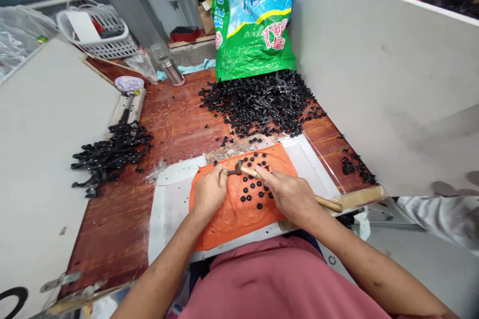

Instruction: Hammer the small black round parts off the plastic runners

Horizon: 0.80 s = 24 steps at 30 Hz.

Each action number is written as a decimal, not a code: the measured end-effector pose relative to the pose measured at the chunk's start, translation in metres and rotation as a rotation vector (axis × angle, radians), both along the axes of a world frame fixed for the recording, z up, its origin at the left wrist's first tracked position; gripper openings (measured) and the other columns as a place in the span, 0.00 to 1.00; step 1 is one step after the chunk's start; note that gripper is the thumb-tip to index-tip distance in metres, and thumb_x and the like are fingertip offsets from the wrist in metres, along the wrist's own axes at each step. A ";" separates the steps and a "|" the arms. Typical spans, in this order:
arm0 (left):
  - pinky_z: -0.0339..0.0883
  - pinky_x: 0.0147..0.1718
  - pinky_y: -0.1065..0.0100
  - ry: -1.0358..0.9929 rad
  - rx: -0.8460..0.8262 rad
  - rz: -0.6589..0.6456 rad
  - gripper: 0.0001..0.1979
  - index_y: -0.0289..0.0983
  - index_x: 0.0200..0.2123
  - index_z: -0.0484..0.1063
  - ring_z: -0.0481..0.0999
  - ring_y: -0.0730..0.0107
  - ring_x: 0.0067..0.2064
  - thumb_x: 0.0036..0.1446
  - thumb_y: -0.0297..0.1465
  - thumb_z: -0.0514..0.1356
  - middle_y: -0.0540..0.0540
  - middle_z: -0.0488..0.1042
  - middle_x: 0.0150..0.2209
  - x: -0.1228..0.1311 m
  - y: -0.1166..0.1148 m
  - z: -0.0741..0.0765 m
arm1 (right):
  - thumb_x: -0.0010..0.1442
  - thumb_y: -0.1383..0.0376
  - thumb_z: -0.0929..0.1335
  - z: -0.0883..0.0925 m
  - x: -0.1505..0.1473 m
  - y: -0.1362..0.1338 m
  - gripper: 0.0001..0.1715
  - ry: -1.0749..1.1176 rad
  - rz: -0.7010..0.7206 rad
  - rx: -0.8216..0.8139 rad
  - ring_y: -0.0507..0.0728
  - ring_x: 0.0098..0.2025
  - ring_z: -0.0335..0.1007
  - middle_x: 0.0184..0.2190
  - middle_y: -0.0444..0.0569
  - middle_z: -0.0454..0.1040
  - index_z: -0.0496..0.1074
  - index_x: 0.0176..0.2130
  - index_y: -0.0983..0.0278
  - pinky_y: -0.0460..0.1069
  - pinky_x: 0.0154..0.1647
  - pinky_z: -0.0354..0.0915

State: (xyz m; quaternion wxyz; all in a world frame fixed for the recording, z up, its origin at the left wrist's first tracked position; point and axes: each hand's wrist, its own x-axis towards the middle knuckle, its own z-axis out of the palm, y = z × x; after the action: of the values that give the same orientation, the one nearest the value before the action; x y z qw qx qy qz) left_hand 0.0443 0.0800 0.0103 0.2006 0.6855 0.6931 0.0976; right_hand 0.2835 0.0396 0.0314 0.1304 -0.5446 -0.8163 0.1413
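Observation:
My right hand (294, 194) is wrapped round the wooden handle of a small hammer (329, 204). The hammer's head rests on or just above a small black strip-like part (232, 172), whose near end my left hand (210, 190) pinches between thumb and fingers. Both hands are over an orange cloth (224, 227) laid on the work surface. Between them, several small round black pieces (259, 184) lie scattered on the cloth. Whether the hammer head touches the strip I cannot tell.
A large heap of black parts (262, 102) spills beneath a green and blue sack (254, 55). Linked black parts (112, 152) are piled at left. A steel flask (172, 70) and white basket (112, 47) stand behind. Pale panels (385, 75) flank the brown table (168, 119).

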 end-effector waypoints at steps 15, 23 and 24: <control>0.61 0.35 0.67 -0.070 -0.019 -0.120 0.16 0.42 0.36 0.68 0.77 0.61 0.36 0.69 0.38 0.44 0.47 0.77 0.31 -0.011 0.002 0.004 | 0.74 0.63 0.58 0.001 0.014 -0.002 0.30 0.302 -0.102 0.017 0.58 0.52 0.77 0.56 0.51 0.77 0.55 0.72 0.54 0.51 0.52 0.71; 0.64 0.42 0.66 0.410 0.120 0.357 0.21 0.44 0.52 0.73 0.75 0.60 0.43 0.65 0.43 0.47 0.47 0.79 0.46 -0.141 0.052 0.116 | 0.73 0.57 0.58 -0.025 0.087 -0.013 0.29 0.174 -0.475 -0.025 0.65 0.50 0.80 0.57 0.52 0.77 0.62 0.69 0.54 0.56 0.46 0.75; 0.65 0.44 0.64 0.491 0.119 0.403 0.24 0.44 0.56 0.72 0.74 0.60 0.44 0.66 0.43 0.45 0.47 0.78 0.47 -0.156 0.057 0.132 | 0.73 0.57 0.58 -0.030 0.091 -0.014 0.29 0.166 -0.491 -0.034 0.65 0.50 0.80 0.57 0.52 0.77 0.62 0.69 0.54 0.56 0.45 0.75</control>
State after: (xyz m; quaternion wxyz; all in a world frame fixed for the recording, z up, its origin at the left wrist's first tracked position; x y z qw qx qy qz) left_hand -0.1113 0.1373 0.1424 -0.0362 0.5481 0.8356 0.0073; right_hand 0.3747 0.0254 0.0013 0.2180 -0.7152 -0.6436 0.1633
